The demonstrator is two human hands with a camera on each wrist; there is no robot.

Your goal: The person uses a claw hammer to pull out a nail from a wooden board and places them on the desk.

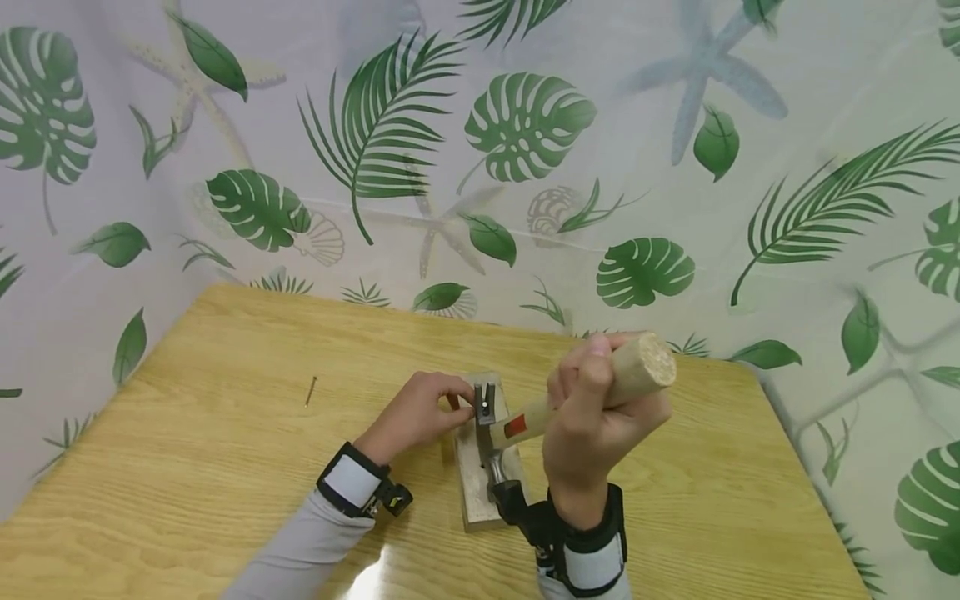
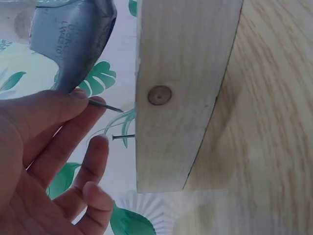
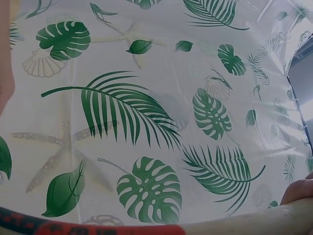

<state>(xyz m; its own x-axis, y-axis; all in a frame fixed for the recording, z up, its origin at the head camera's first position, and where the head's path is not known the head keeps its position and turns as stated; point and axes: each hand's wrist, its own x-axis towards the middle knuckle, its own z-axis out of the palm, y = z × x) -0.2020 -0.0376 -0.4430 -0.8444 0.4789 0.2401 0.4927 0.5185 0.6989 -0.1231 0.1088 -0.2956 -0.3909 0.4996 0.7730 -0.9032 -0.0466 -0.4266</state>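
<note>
A pale wooden board point(image 1: 476, 508) lies on the table. My left hand point(image 1: 423, 408) is at its far left side, pinching a nail point(image 2: 106, 105) between thumb and fingers. The nail's point faces the board's upper face, with a small gap between them in the left wrist view. Another nail point(image 2: 123, 137) sticks out of the board near its end. My right hand point(image 1: 600, 408) grips a claw hammer point(image 1: 528, 422) by its pale wooden handle. Over the board, the hammer's head point(image 2: 73, 39) is close by the left fingertips; whether it touches the nail is hidden.
A loose nail point(image 1: 311, 390) lies on the wooden table point(image 1: 225, 467), left of the board. A leaf-printed sheet point(image 1: 420, 167) hangs behind and beside the table. Both wrists wear strapped cameras; the right one hangs close over the board.
</note>
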